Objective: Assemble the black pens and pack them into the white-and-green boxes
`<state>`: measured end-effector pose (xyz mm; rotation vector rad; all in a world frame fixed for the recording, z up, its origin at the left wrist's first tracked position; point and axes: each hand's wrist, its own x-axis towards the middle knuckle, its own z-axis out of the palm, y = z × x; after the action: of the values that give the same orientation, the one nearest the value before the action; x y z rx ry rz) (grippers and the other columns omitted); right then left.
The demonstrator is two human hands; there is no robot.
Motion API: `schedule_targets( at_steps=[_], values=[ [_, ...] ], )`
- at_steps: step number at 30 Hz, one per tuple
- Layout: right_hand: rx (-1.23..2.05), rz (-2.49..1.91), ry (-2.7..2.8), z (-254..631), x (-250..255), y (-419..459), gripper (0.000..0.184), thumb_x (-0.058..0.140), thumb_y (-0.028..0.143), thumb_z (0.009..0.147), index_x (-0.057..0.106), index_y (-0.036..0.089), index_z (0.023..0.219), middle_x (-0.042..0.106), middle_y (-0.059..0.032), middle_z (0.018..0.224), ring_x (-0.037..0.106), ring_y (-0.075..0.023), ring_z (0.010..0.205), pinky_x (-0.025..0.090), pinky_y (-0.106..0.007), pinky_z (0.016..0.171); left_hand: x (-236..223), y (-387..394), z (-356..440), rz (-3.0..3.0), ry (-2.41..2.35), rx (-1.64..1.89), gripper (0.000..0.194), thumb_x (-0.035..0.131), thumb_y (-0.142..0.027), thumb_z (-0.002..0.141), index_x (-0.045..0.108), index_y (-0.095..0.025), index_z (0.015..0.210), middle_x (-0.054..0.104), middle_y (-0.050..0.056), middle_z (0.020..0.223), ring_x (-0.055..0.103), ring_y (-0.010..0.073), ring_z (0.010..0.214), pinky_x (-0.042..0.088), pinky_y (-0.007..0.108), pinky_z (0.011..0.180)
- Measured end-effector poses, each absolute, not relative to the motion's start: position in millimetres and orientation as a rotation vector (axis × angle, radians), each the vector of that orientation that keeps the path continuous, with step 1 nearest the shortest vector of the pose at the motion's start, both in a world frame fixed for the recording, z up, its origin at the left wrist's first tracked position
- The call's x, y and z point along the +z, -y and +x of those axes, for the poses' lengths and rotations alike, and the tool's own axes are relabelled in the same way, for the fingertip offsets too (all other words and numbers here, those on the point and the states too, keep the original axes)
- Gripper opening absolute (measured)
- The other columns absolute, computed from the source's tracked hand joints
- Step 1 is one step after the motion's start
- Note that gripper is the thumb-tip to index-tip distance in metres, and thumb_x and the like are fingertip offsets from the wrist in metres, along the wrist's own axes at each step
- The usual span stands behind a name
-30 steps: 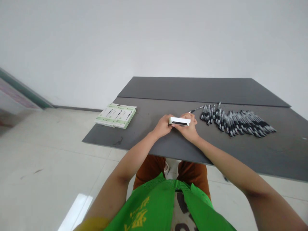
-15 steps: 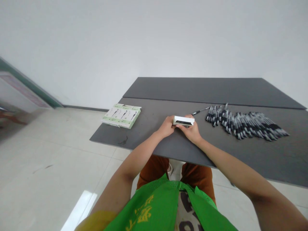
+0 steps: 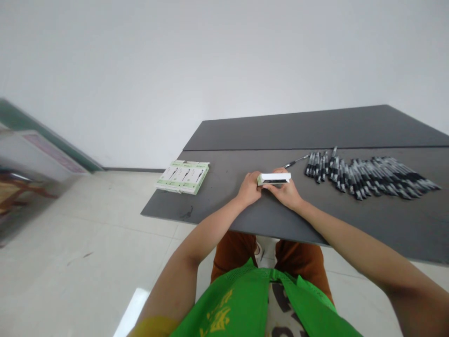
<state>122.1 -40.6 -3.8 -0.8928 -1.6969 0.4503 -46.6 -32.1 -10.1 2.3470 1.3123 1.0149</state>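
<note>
Between my two hands is a small white and light-green pen box (image 3: 274,178), its near end showing a dark opening under a white flap. My left hand (image 3: 250,188) is closed on the box's left end. My right hand (image 3: 288,193) grips its right side, thumb along the front lower edge. What lies inside the box is too dark to make out. A single pen (image 3: 296,161) lies just beyond my right hand. To the right spreads a pile of clear pens with black grips (image 3: 365,175).
Several flat green-and-white pen boxes (image 3: 183,177) lie side by side at the table's left end. The dark grey table (image 3: 224,164) has a seam along its length and stands by a white wall (image 3: 224,56). A wooden piece of furniture (image 3: 17,189) is at far left.
The camera view has shifted and tilted slightly, so the table and pens appear moved. Both hands keep their hold on the box in nearly the same pose.
</note>
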Motion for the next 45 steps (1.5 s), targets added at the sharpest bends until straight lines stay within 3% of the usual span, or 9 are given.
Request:
schedule_targets(
  at_steps=[8, 19, 23, 28, 32, 35, 37, 42, 45],
  values=[
    [0.466, -0.914, 1.686, 121.4, -0.3, 43.2, 0.046, 0.075, 0.054, 0.071, 0.049, 0.024, 0.095, 0.056, -0.0068, 0.094, 0.057, -0.0245, 0.089, 0.05, -0.045, 0.084, -12.7, 27.4, -47.8, 2.35, -1.312, 0.991, 0.028, 0.057, -0.006, 0.074, 0.06, -0.016, 0.1, 0.066, 0.011, 0.101, 0.06, 0.026, 0.1, 0.05, 0.041, 0.091],
    [0.736, -0.949, 1.523, 113.1, -1.7, 45.6, 0.051, 0.078, 0.041, 0.071, 0.05, 0.021, 0.11, 0.065, -0.0095, 0.106, 0.064, -0.0262, 0.099, 0.049, -0.049, 0.095, -7.5, 24.4, -46.9, 2.234, -1.236, 0.926, 0.041, 0.063, -0.011, 0.075, 0.065, -0.018, 0.115, 0.067, 0.01, 0.12, 0.061, 0.0259, 0.114, 0.048, 0.042, 0.102],
    [0.751, -0.984, 1.503, 113.3, -0.2, 49.2, 0.059, 0.081, 0.043, 0.066, 0.05, 0.021, 0.111, 0.064, -0.0087, 0.108, 0.063, -0.0258, 0.1, 0.051, -0.046, 0.091, -3.9, 27.6, -54.8, 2.155, -1.13, 0.847, 0.042, 0.073, -0.024, 0.074, 0.066, -0.02, 0.114, 0.068, 0.009, 0.12, 0.063, 0.027, 0.114, 0.048, 0.042, 0.101],
    [0.857, -0.974, 1.464, 114.0, -5.7, 51.6, 0.066, 0.082, 0.052, 0.062, 0.045, 0.023, 0.108, 0.062, -0.0058, 0.104, 0.062, -0.0226, 0.094, 0.054, -0.04, 0.082, -4.8, 26.7, -63.3, 1.879, -0.888, 0.884, 0.052, 0.079, -0.033, 0.069, 0.062, -0.014, 0.114, 0.07, 0.013, 0.116, 0.067, 0.0272, 0.105, 0.052, 0.042, 0.094],
    [0.851, -0.955, 1.342, 119.0, -7.3, 41.8, 0.048, 0.062, 0.06, 0.079, 0.036, 0.027, 0.102, 0.056, -0.0033, 0.098, 0.06, -0.0182, 0.088, 0.054, -0.034, 0.077, -5.7, 22.9, -64.5, 1.723, -0.869, 1.021, 0.061, 0.083, -0.038, 0.063, 0.058, -0.014, 0.113, 0.069, 0.014, 0.116, 0.067, 0.0248, 0.102, 0.053, 0.039, 0.09],
    [0.87, -1.032, 1.234, 126.7, -5.1, 31.6, 0.035, 0.049, 0.056, 0.087, 0.033, 0.028, 0.099, 0.052, -0.0005, 0.092, 0.058, -0.0148, 0.076, 0.052, -0.03, 0.069, -7.7, 20.0, -66.4, 1.614, -0.937, 1.132, 0.055, 0.081, -0.045, 0.064, 0.059, -0.014, 0.104, 0.071, 0.01, 0.105, 0.068, 0.0219, 0.093, 0.054, 0.035, 0.083],
    [0.807, -1.112, 1.209, 133.6, -2.6, 25.5, 0.027, 0.047, 0.049, 0.087, 0.034, 0.027, 0.097, 0.051, 0.0, 0.088, 0.056, -0.0142, 0.071, 0.05, -0.029, 0.066, -9.1, 18.6, -66.9, 1.569, -0.991, 1.183, 0.048, 0.078, -0.046, 0.069, 0.059, -0.015, 0.101, 0.071, 0.008, 0.099, 0.068, 0.0199, 0.087, 0.055, 0.032, 0.078],
    [0.462, -1.449, 1.362, 155.6, 3.8, 10.8, 0.01, 0.051, 0.03, 0.081, 0.047, 0.023, 0.087, 0.058, -0.0021, 0.075, 0.054, -0.0187, 0.067, 0.046, -0.035, 0.071, -10.9, 17.8, -60.2, 1.461, -1.208, 1.366, 0.047, 0.068, -0.04, 0.08, 0.053, -0.017, 0.117, 0.069, 0.009, 0.104, 0.068, 0.0179, 0.084, 0.055, 0.03, 0.074],
    [0.381, -1.596, 1.286, 167.1, 6.0, 1.6, 0.004, 0.051, 0.025, 0.078, 0.051, 0.022, 0.082, 0.062, -0.0045, 0.074, 0.056, -0.0209, 0.068, 0.044, -0.036, 0.073, -10.6, 17.8, -58.3, 1.433, -1.448, 1.446, 0.032, 0.063, -0.034, 0.082, 0.056, -0.016, 0.108, 0.068, 0.009, 0.101, 0.068, 0.0182, 0.085, 0.054, 0.03, 0.076]
  ],
)
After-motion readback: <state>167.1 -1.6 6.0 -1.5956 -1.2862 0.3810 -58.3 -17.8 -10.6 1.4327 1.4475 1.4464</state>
